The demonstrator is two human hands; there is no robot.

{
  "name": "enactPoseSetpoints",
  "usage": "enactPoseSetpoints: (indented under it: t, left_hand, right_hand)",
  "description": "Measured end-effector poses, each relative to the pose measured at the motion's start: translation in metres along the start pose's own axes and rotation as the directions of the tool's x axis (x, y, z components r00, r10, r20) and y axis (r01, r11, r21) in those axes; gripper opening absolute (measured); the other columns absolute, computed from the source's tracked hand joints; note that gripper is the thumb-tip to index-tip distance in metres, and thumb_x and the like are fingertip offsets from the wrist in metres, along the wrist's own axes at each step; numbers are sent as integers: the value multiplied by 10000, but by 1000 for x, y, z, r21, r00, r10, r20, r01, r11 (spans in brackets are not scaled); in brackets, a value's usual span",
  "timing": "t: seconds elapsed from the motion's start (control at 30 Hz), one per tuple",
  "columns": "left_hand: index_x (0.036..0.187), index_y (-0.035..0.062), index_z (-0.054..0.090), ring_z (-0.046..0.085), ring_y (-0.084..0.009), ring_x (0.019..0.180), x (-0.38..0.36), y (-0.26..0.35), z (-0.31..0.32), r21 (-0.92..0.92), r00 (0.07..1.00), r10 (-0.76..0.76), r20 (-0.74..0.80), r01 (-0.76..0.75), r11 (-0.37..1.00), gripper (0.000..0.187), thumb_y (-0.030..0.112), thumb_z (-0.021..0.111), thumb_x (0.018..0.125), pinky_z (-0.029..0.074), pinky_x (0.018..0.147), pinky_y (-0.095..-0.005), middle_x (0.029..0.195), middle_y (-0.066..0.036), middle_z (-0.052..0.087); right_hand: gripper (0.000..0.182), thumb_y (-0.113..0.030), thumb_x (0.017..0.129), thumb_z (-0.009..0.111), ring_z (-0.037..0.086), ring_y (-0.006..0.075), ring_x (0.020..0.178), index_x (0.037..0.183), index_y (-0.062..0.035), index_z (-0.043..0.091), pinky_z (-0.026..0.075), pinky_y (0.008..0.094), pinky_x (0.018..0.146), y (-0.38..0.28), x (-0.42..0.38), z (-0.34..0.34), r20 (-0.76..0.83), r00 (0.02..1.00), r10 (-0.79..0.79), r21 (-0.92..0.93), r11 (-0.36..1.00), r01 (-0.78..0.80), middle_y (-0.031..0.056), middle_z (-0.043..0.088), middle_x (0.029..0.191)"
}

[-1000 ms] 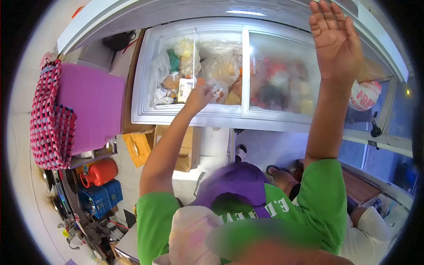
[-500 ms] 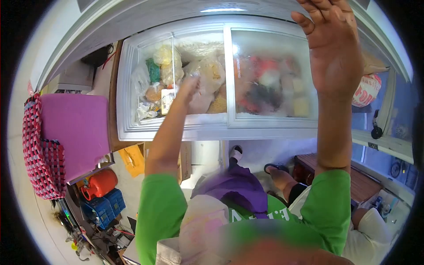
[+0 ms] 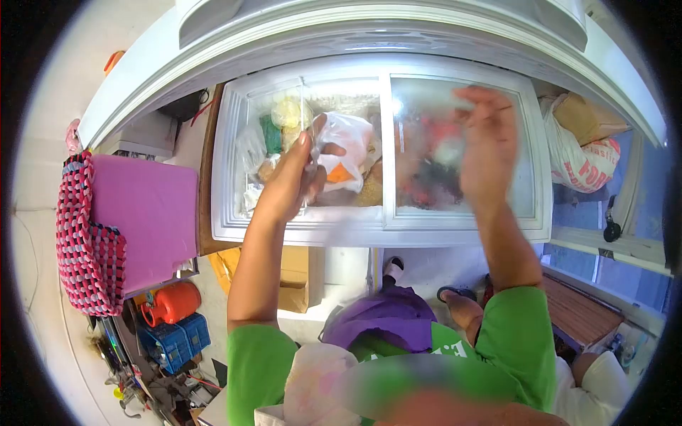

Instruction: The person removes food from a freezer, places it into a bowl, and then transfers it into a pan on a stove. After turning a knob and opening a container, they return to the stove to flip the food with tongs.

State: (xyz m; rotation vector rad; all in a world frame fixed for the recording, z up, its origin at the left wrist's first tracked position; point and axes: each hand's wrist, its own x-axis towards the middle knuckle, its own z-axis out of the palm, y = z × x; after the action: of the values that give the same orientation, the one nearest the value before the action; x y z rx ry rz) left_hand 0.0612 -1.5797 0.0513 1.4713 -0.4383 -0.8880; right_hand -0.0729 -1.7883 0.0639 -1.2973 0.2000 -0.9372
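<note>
My left hand (image 3: 288, 181) is over the uncovered left side of a chest freezer (image 3: 320, 226), its fingers curled at the edge of a thin white plastic bag (image 3: 353, 138) with something orange in it. Part of the grip is hidden and blurred. Over the frosted glass lid (image 3: 426, 96) on the freezer's right side is my right hand (image 3: 490, 145), empty, with fingers loosely bent and apart, smeared by motion. Beside the white bag lie a yellowish bag (image 3: 290, 112), a green bag (image 3: 271, 135) and clear bags.
A raised white lid (image 3: 398, 35) arches over the freezer. To the left are a pink board (image 3: 145, 220), a woven mat (image 3: 74, 234), a red tank (image 3: 174, 304) and a blue crate (image 3: 177, 344). Another person's leg (image 3: 463, 312) shows lower right; a printed bag (image 3: 593, 167) stands right.
The white bag with orange contents has come into view by my left hand. My right hand has dropped from high up to over the glass. The view has shifted, showing more of the raised lid.
</note>
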Motion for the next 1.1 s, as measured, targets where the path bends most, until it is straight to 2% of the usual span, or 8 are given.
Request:
enactPoseSetpoints:
  t: [0.1, 0.17, 0.23, 0.37, 0.43, 0.53, 0.63, 1.1]
  left_hand:
    - [1397, 30, 212, 314, -41, 439, -30, 33, 15, 16, 992, 98, 84, -100, 995, 867, 694, 240, 840, 247, 389, -163, 1007, -123, 550]
    - [1389, 0, 206, 307, -38, 422, -45, 51, 21, -32, 984, 152, 97, -149, 988, 928, 727, 236, 814, 247, 372, -159, 1013, -146, 547]
    - [1384, -27, 189, 304, -33, 406, -58, 59, 27, -79, 969, 207, 138, -197, 977, 982, 754, 241, 791, 244, 354, -156, 1013, -163, 543]
    - [1376, -67, 139, 315, -20, 383, -73, 59, 21, -305, 894, 353, 275, -267, 914, 1041, 766, 288, 768, 237, 325, -150, 1003, -177, 533]
    - [1374, -74, 123, 325, -15, 380, -75, 57, 17, -383, 879, 378, 291, -255, 888, 1040, 749, 326, 772, 240, 320, -148, 999, -174, 530]
    - [1368, -86, 121, 332, -11, 383, -76, 60, 6, -316, 898, 332, 289, -239, 918, 991, 683, 393, 805, 257, 331, -144, 988, -155, 523]
    - [1361, -100, 122, 327, -12, 375, -84, 66, 5, -243, 942, 258, 216, -204, 948, 962, 658, 380, 827, 250, 334, -148, 955, -143, 529]
    - [1349, -91, 230, 377, -38, 432, -121, 65, 12, -184, 956, 96, 278, -45, 982, 931, 617, 490, 801, 279, 403, -172, 845, -153, 585]
  right_hand:
    - [317, -161, 886, 507, 502, 140, 988, 1175, -39, 462, 419, 310, 841, 90, -52, -13, 65, 972, 226, -258, 945, -202, 50, 540, 1083]
    - [364, -182, 896, 487, 478, 125, 1028, 1231, -52, 429, 405, 312, 859, 133, -102, -11, 103, 775, 624, -130, 781, -611, 26, 513, 1130]
    - [407, -211, 901, 480, 465, 131, 1058, 1272, -64, 402, 398, 330, 875, 174, -159, -12, 259, 693, 672, -37, 724, -688, 29, 490, 1171]
    - [478, -276, 861, 541, 435, 223, 1167, 1284, -102, 405, 372, 355, 948, 132, -166, 32, 433, 666, 608, 216, 648, -731, 72, 465, 1239]
    - [515, -270, 834, 575, 426, 247, 1182, 1285, -91, 404, 361, 349, 962, 134, -168, 41, 430, 820, 377, -137, 925, -353, 101, 461, 1253]
    - [564, -246, 792, 623, 423, 268, 1187, 1283, -79, 402, 362, 349, 966, 140, -176, 52, 415, 663, 623, 257, 619, -742, 135, 467, 1252]
    - [546, -248, 815, 599, 430, 237, 1182, 1291, -75, 393, 373, 339, 967, 150, -179, 57, 534, 577, 618, 355, 455, -816, 121, 459, 1271]
    - [470, -231, 843, 573, 468, 207, 1133, 1259, -62, 433, 396, 336, 938, 176, -137, 47, 599, 515, 613, -164, 724, -670, 104, 481, 1252]
